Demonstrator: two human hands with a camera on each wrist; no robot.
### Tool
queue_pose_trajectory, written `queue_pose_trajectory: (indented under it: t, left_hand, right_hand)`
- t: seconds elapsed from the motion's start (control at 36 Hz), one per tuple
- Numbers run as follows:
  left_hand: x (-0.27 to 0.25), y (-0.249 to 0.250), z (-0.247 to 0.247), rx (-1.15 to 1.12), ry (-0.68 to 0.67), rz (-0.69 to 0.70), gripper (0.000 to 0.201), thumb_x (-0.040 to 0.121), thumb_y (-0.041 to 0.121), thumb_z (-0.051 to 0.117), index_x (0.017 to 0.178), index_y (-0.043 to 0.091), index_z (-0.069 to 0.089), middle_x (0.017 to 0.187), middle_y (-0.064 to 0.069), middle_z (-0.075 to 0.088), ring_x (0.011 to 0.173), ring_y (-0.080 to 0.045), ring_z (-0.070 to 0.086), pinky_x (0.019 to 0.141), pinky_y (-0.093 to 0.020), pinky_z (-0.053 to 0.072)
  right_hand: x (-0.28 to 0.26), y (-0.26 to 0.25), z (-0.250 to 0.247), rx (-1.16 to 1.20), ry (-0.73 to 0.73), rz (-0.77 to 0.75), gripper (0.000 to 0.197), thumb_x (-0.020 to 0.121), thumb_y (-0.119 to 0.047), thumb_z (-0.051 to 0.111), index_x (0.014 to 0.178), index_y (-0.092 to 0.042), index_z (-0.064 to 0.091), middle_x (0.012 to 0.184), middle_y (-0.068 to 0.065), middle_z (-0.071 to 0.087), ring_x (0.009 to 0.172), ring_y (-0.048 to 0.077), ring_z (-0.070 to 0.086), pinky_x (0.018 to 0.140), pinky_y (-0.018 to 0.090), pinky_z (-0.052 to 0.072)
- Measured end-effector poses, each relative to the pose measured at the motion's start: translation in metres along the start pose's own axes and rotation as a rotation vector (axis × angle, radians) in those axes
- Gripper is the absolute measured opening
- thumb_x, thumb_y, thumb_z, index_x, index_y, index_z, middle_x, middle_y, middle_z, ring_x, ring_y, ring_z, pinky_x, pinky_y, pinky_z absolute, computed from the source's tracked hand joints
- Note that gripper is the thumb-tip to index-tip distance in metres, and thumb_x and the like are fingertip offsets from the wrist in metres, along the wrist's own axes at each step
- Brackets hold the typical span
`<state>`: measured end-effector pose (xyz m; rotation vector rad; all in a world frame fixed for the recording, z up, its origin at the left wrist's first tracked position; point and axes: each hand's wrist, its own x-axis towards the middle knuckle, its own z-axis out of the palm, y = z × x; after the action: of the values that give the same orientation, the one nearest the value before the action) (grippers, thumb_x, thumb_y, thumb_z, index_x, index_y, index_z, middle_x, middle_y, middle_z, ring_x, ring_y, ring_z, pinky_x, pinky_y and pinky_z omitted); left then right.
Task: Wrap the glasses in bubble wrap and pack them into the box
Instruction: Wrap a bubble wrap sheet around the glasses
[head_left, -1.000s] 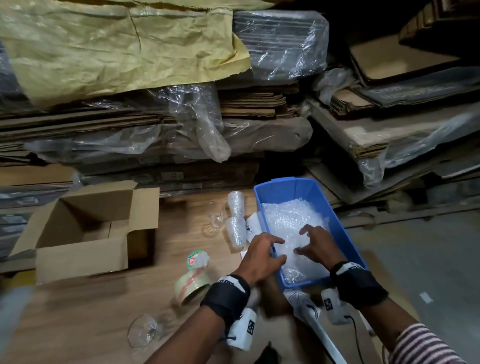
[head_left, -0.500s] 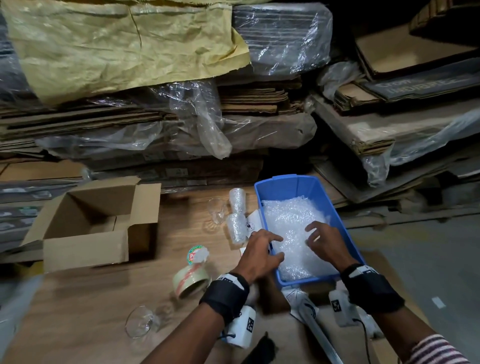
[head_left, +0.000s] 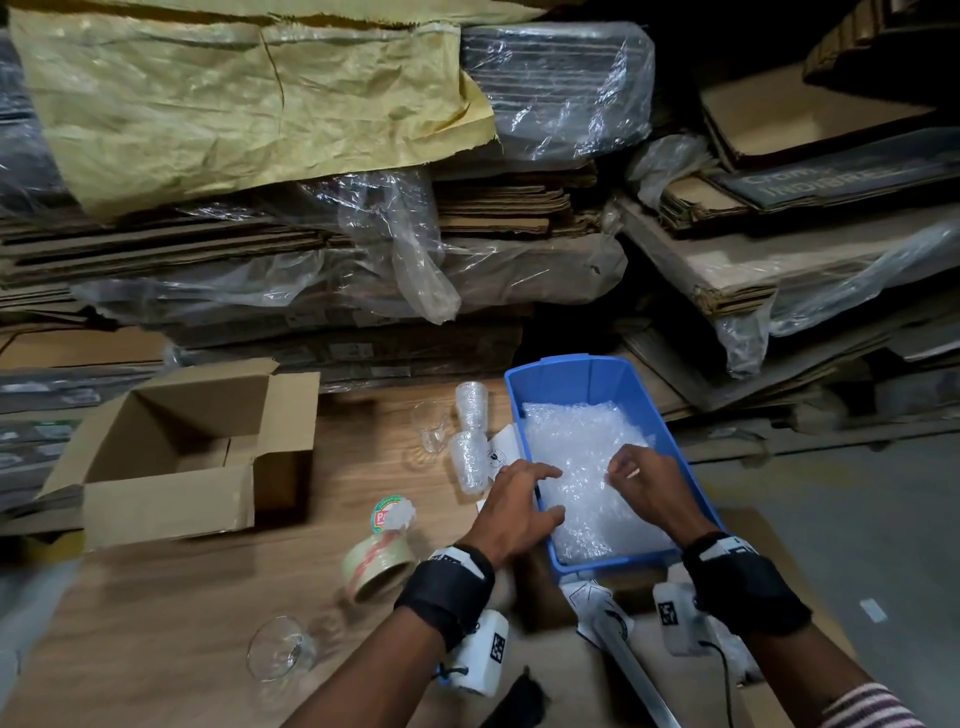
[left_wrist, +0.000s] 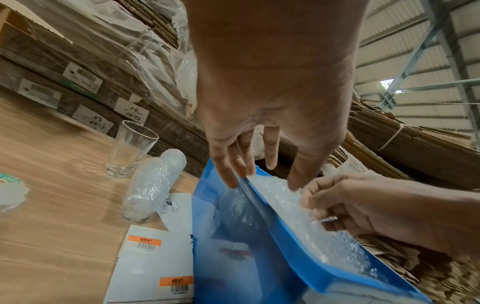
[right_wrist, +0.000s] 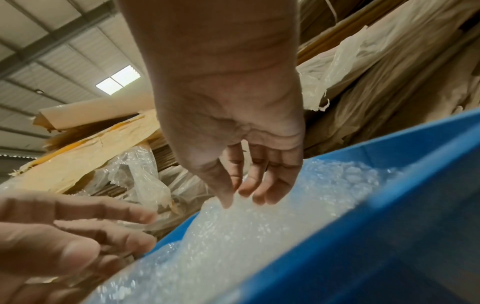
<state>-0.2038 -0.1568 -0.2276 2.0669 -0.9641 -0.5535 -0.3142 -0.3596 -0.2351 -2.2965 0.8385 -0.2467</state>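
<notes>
A blue bin (head_left: 605, 374) on the wooden table holds sheets of bubble wrap (head_left: 576, 441). My left hand (head_left: 550, 493) reaches over the bin's left rim with straight fingers, its thumb touching the wrap (left_wrist: 275, 191). My right hand (head_left: 621, 470) pinches the top sheet (right_wrist: 259, 224) between thumb and fingertips. Two wrapped glasses (head_left: 470, 405) (head_left: 467, 462) lie left of the bin. One bare glass (head_left: 431, 431) stands upright beside them, and another bare glass (head_left: 280, 649) lies on its side near the front edge. The open cardboard box (head_left: 176, 452) stands at the left.
A tape roll (head_left: 379, 566) and a smaller roll (head_left: 389, 514) lie between box and bin. White labelled mailers (left_wrist: 155, 257) lie under the bin's left side. Stacks of flat cardboard in plastic (head_left: 363, 249) wall off the table's far side.
Both hands stay in the bin on the bubble wrap. The right hand's fingertips have drawn together on the top sheet. The left hand has barely moved.
</notes>
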Motion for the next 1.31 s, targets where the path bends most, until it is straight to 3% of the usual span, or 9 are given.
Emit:
queue_pose_trajectory:
  t: [0.28, 0.44, 0.56, 0.75, 0.81, 0.92, 1.06, 1.22, 1.31]
  left_hand:
    - [0.009, 0.023, 0.0, -0.315, 0.095, -0.093, 0.082, 0.096, 0.042, 0.067, 0.161, 0.033, 0.017, 0.136, 0.002, 0.04, 0.113, -0.02, 0.061, 0.1, -0.036, 0.052]
    - [0.023, 0.027, 0.001, -0.371, 0.028, -0.16, 0.064, 0.092, 0.031, 0.074, 0.148, 0.028, 0.042, 0.133, -0.006, 0.05, 0.112, -0.029, 0.063, 0.096, -0.049, 0.056]
    - [0.028, 0.028, 0.003, -0.315, -0.046, -0.135, 0.054, 0.096, 0.037, 0.069, 0.145, 0.025, 0.05, 0.129, -0.006, 0.057, 0.11, -0.028, 0.064, 0.088, -0.035, 0.055]
    - [0.038, 0.041, -0.001, -0.514, -0.014, -0.222, 0.06, 0.093, 0.064, 0.062, 0.137, 0.027, 0.046, 0.111, -0.005, 0.069, 0.098, -0.024, 0.071, 0.075, -0.03, 0.059]
    - [0.041, 0.041, -0.001, -0.546, -0.004, -0.261, 0.059, 0.086, 0.057, 0.074, 0.13, 0.023, 0.053, 0.102, -0.007, 0.071, 0.094, -0.025, 0.073, 0.083, -0.042, 0.062]
    - [0.043, 0.035, -0.002, -0.495, 0.071, -0.241, 0.026, 0.09, 0.022, 0.078, 0.114, 0.017, 0.068, 0.085, -0.005, 0.066, 0.078, -0.02, 0.069, 0.077, -0.036, 0.06]
    - [0.042, 0.03, -0.01, -0.693, 0.199, -0.329, 0.011, 0.099, 0.007, 0.064, 0.102, 0.0, 0.072, 0.09, -0.014, 0.071, 0.072, -0.02, 0.069, 0.062, -0.027, 0.059]
    - [0.038, 0.032, -0.023, -0.927, 0.2, -0.385, 0.017, 0.103, 0.007, 0.057, 0.101, -0.001, 0.073, 0.082, -0.01, 0.067, 0.066, -0.016, 0.066, 0.066, -0.024, 0.059]
    - [0.038, 0.034, -0.027, -0.99, 0.227, -0.417, 0.017, 0.103, 0.011, 0.058, 0.102, 0.003, 0.073, 0.081, -0.005, 0.068, 0.068, -0.018, 0.067, 0.065, -0.028, 0.059]
  right_hand:
    - [-0.019, -0.024, -0.02, 0.197, 0.146, -0.243, 0.031, 0.07, -0.003, 0.077, 0.071, -0.026, 0.056, 0.084, -0.003, 0.062, 0.086, 0.011, 0.062, 0.076, 0.022, 0.049]
    - [-0.03, -0.021, -0.017, 0.471, -0.002, -0.133, 0.017, 0.073, -0.006, 0.073, 0.082, -0.013, 0.061, 0.104, 0.002, 0.065, 0.094, 0.016, 0.067, 0.071, 0.021, 0.054]
    - [-0.034, -0.023, -0.02, 0.542, -0.089, -0.169, 0.033, 0.072, 0.008, 0.07, 0.092, -0.019, 0.068, 0.107, -0.001, 0.068, 0.084, 0.018, 0.067, 0.069, 0.023, 0.054]
    - [-0.043, -0.034, -0.016, 0.351, -0.277, -0.224, 0.055, 0.068, 0.013, 0.058, 0.082, -0.034, 0.08, 0.136, -0.03, 0.048, 0.13, -0.021, 0.04, 0.077, 0.035, 0.058]
    - [-0.044, -0.04, -0.014, 0.386, -0.324, -0.256, 0.05, 0.068, 0.012, 0.059, 0.082, -0.031, 0.082, 0.127, -0.031, 0.06, 0.125, -0.013, 0.051, 0.072, 0.031, 0.056]
    - [-0.04, -0.042, -0.01, 0.504, -0.305, -0.257, 0.036, 0.08, 0.01, 0.071, 0.085, -0.025, 0.08, 0.101, -0.006, 0.075, 0.093, 0.013, 0.069, 0.071, 0.022, 0.053]
    - [-0.033, -0.045, -0.015, 0.772, -0.15, -0.093, 0.017, 0.083, 0.005, 0.079, 0.093, -0.008, 0.075, 0.097, 0.01, 0.077, 0.08, 0.022, 0.07, 0.065, 0.033, 0.054]
    - [-0.039, -0.053, -0.031, 0.828, -0.388, -0.128, 0.06, 0.088, 0.014, 0.066, 0.137, -0.02, 0.057, 0.133, -0.004, 0.068, 0.082, 0.025, 0.057, 0.064, 0.03, 0.051]
    - [-0.038, -0.061, -0.029, 0.854, -0.372, -0.113, 0.064, 0.088, 0.02, 0.057, 0.138, -0.021, 0.058, 0.12, 0.005, 0.074, 0.073, 0.019, 0.054, 0.061, 0.026, 0.049]
